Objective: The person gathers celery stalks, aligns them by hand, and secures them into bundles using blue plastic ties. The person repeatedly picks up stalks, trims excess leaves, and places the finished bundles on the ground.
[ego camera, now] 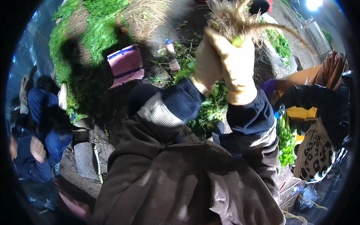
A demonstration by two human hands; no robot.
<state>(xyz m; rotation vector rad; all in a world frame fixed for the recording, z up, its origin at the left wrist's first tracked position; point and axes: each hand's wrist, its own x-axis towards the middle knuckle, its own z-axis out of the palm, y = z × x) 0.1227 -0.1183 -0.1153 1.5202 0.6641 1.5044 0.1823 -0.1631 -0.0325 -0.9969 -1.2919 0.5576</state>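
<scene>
Both my hands wear pale, cream-coloured gloves and are raised close together at the upper middle. My left hand (208, 63) and my right hand (239, 70) close around the base of a plant with a shaggy, pale-brown root clump (233, 21). A bit of yellow-green stem (238, 41) shows between the glove and the roots. One long brown root or stalk (284, 28) sticks out to the right. The fingers of my left hand are partly hidden and blurred. Beneath my forearms lie loose leafy green stems (211, 112).
Leafy green bundles (98, 25) with pale roots (147, 17) and red ties are heaped at upper left. A pink pad with blue straps (126, 64) and a blue-capped bottle (170, 47) lie ahead. A person in dark sleeves (312, 95) is at right, another in blue (42, 104) at left.
</scene>
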